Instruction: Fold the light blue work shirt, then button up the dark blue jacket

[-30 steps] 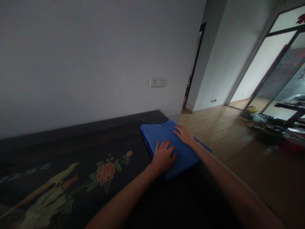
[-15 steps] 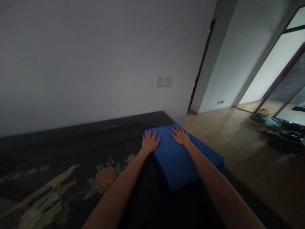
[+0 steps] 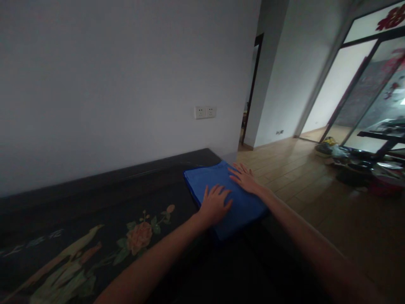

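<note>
Glossy dark tabletop (image 3: 126, 196) (painted flower (image 3: 139, 237)), folded blue sheet (image 3: 242, 209), rectangular, hands (image 3: 215, 207) (image 3: 245, 179) spread open atop

White double socket (image 3: 205, 112) is mounted on the grey wall (image 3: 120, 84) | second outlet (image 3: 279, 132) is set low in the farther wall (image 3: 287, 84) | plank floor (image 3: 284, 164) is laid beyond | red character (image 3: 391, 17) is displayed above dark-framed glass doors (image 3: 354, 99) | mixed clutter (image 3: 352, 174) is heaped near them

Looking from the person's head, forward and downward, over the near left hand (image 3: 215, 207) and right hand (image 3: 246, 180), toward the wall (image 3: 110, 84), with the floor (image 3: 287, 173) at the right side.
</note>
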The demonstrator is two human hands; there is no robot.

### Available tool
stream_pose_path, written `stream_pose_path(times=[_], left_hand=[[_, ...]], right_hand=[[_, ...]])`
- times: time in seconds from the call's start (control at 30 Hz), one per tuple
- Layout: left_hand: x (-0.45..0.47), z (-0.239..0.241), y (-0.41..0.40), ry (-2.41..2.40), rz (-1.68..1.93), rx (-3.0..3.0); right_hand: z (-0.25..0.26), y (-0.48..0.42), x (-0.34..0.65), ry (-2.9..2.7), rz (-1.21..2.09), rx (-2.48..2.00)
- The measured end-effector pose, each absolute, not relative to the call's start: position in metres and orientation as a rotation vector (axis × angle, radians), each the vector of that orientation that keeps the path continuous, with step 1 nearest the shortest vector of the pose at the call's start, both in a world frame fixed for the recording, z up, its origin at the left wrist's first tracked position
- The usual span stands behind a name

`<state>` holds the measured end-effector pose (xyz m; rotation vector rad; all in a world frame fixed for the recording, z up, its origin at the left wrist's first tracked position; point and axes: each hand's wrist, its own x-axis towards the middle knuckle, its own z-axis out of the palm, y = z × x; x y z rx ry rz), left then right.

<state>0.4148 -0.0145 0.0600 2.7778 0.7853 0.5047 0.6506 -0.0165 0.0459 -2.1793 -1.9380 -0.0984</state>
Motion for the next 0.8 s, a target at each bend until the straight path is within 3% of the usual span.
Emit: stream_pose_path(times=[0.27, 0.5, 0.63, 0.8], left_hand=[[0.399, 0.015, -0.051, 0.7, 0.441, 2.857], [0.398, 0.005, -0.05, 0.694, 0.57, 2.836], [0.394, 0.006, -0.056, 0.739, 0.635, 2.734], [0.353, 0.026, -0.073, 0.794, 0.795, 2.55]], right_hand=[[0.008, -0.09, 0.677, -1.836, 0.021, -2.391], [-0.004, -0.092, 0.674, -1.829, -0.13, -2.335], [0.002, -0.092, 0.671, -1.837, -0.106, -2.406], [0.033, -0.091, 0.638, -1.87, -0.332, -2.267]])
